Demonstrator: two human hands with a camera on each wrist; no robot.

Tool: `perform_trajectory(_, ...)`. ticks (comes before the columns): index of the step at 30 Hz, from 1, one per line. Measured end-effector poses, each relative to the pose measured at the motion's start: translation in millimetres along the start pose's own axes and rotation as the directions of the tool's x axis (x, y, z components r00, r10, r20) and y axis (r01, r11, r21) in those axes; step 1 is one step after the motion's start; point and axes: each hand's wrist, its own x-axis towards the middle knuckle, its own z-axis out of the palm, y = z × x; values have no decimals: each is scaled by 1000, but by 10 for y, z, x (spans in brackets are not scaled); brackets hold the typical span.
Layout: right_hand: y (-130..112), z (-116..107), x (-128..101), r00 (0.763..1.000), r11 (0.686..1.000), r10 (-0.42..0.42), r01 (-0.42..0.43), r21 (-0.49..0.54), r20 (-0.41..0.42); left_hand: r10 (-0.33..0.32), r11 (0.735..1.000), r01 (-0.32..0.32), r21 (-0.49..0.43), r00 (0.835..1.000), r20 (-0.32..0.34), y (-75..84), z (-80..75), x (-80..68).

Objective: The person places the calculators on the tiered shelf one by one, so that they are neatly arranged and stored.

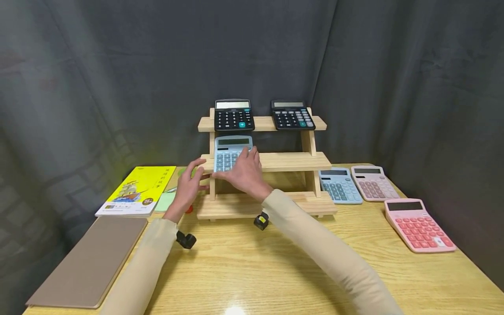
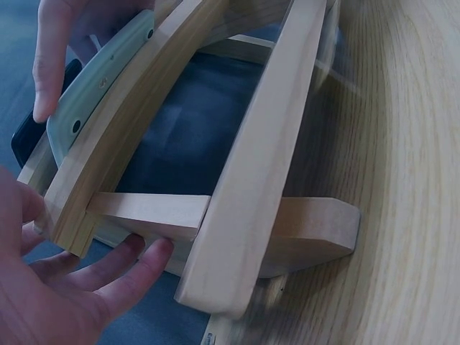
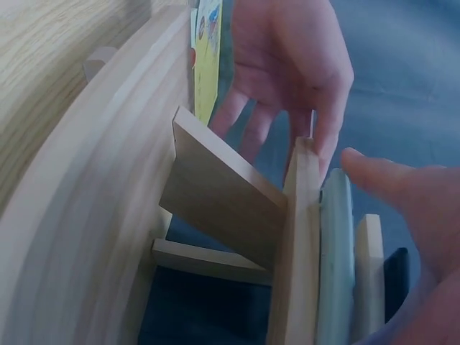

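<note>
A light blue calculator leans on the middle tier of a wooden display stand, at its left end. My right hand holds this calculator, thumb at its lower left corner and fingers toward its right edge. The left wrist view shows its pale side resting along the shelf board. My left hand grips the left end of that middle board, with fingers above and below the wood. Two black calculators, one on the left and one on the right, stand on the top tier.
Right of the stand lie another blue calculator, a pale pink one and a brighter pink one. To the left are a yellow book, a green pad and a brown notebook. A dark curtain hangs behind.
</note>
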Motion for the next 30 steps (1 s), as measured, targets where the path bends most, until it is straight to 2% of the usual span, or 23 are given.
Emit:
perform_trajectory(6, 70, -126, -71, 999, 998, -38, 39, 58, -26, 8, 1000, -8, -12, 1000, -1, 9, 0, -8)
perform_trajectory(14, 268, -295, -248, 983, 982, -170, 175, 74, -75, -2, 1000, 2, -9, 1000, -10, 4, -2, -6)
perform_trajectory(21, 622, -471, -499, 957, 954, -283, 287, 82, -59, -18, 1000, 18, -16, 1000, -14, 15, 3, -9)
perform_trajectory(25, 856, -600, -641, 952, 949, -299, 303, 83, -57, -24, 1000, 24, -1, 1000, -13, 16, 2, -8)
perform_trajectory(30, 1186, -766, -814, 957, 954, -287, 289, 78, -38, -18, 1000, 18, -3, 1000, -13, 7, 5, -8)
